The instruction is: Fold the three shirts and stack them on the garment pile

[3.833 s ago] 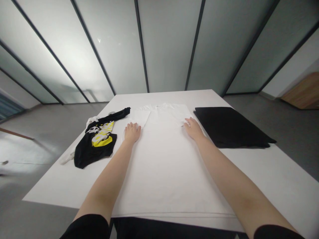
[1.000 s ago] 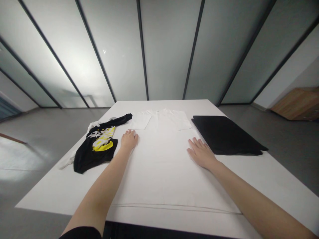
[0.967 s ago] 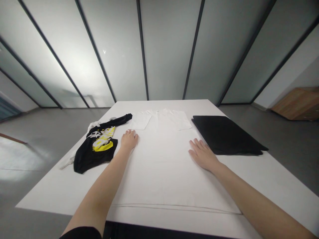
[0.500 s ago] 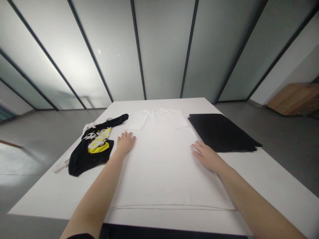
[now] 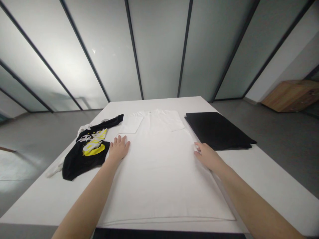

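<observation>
While the left hand (image 5: 118,148) and right hand (image 5: 208,157) lie open and well apart on a white T-shirt (image 5: 154,179), a crumpled black tee (image 5: 84,159) sits left, folded black cloth (image 5: 216,130) right.

Left hand (image 5: 119,148): crumpled black printed T-shirt (image 5: 84,156) obstructs just outboard. Right hand (image 5: 208,157): folded black garment (image 5: 216,130) obstructs just ahead and outboard. Passage between hands runs over flat white T-shirt (image 5: 159,172) on the desk (image 5: 261,176).

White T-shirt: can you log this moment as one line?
left hand: flat on white T-shirt | right hand: at shirt's right edge | beside: folded black cloth
</observation>
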`<state>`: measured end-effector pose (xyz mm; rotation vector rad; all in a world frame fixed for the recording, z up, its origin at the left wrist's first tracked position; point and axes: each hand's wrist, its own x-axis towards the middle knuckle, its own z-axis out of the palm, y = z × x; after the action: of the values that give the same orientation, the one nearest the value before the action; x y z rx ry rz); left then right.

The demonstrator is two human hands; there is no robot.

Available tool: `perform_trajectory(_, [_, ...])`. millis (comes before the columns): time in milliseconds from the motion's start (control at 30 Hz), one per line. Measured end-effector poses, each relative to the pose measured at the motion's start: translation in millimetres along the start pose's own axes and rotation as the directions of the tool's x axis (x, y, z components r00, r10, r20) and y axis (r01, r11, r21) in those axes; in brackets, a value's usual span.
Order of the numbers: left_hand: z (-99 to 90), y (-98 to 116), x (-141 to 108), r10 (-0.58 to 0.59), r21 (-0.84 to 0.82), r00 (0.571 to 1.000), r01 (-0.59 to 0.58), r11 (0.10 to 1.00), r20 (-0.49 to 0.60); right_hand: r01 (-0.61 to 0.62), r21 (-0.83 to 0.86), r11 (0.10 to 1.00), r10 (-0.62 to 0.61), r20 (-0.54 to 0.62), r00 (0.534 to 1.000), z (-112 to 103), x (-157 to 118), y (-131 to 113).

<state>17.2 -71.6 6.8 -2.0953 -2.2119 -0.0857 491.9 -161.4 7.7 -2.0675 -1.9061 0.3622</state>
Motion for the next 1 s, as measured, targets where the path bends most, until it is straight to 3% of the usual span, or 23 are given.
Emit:
perform_trajectory(233, [1.1,-2,-6,0.011,0.065,1.0,-0.01,0.998,-0.016,-0.174,-0.086,0.981,0.181,0.082,0.98,-17,-5,-13])
perform_trajectory(367, [-0.5,-4,-9,0.02,0.069,0.999,-0.017,0.997,-0.04,-0.132,-0.102,0.986,0.144,0.115,0.983,-21,-7,-16])
perform_trajectory(600, [-12.8,13,-5,0.07,0.081,0.993,-0.062,0.995,-0.097,-0.057,-0.009,0.998,0.058,0.035,0.998,-16,-3,-14])
perform_trajectory(767, [-33.4,61,5,0.145,-0.024,0.988,-0.147,0.989,-0.045,-0.202,0.222,0.954,0.198,0.039,0.979,-15,1,-13])
perform_trajectory(900, [-48.0,127,10,0.315,-0.24,0.946,-0.324,0.915,-0.076,-0.285,0.31,0.907,0.278,0.067,0.958,-12,5,-7])
perform_trajectory(1000, [-50.5,184,11,0.459,-0.423,0.885,-0.448,0.788,-0.083,-0.29,0.403,0.868,0.255,0.14,0.957,-13,5,-6])
